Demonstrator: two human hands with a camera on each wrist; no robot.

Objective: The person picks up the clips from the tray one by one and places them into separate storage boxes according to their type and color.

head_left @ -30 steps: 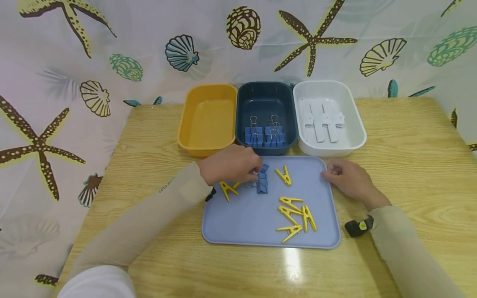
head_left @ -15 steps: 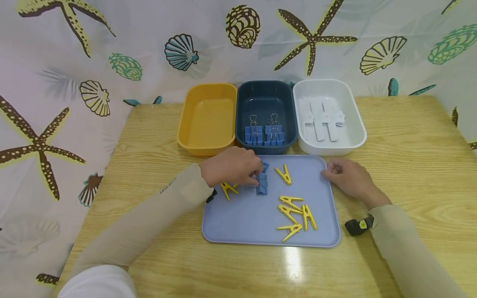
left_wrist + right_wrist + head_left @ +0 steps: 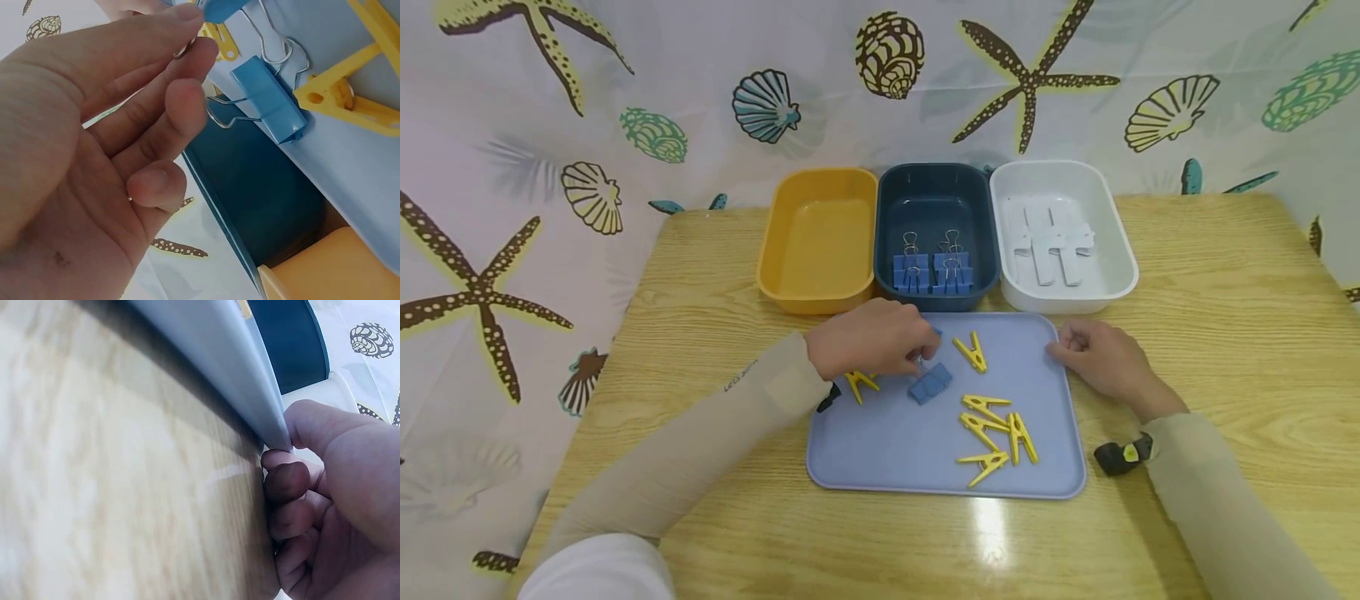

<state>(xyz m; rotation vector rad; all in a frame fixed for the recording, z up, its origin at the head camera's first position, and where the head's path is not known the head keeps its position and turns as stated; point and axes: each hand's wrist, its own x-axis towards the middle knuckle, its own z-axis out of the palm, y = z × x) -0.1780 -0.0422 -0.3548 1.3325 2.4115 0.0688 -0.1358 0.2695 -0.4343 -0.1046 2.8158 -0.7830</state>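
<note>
Gripping the tray [image 3: 880, 454] by its right rim is the right hand [image 3: 1097, 354]; the left hand [image 3: 876, 337] pinches 1 blue binder clip [image 3: 930, 383] by its wire handle [image 3: 182, 52], in the tray's far half.

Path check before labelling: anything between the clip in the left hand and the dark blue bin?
Yes: another blue clip lies between, near the tray's far rim; beyond it, that rim and the dark blue bin's near wall. Nothing else visible.
</note>
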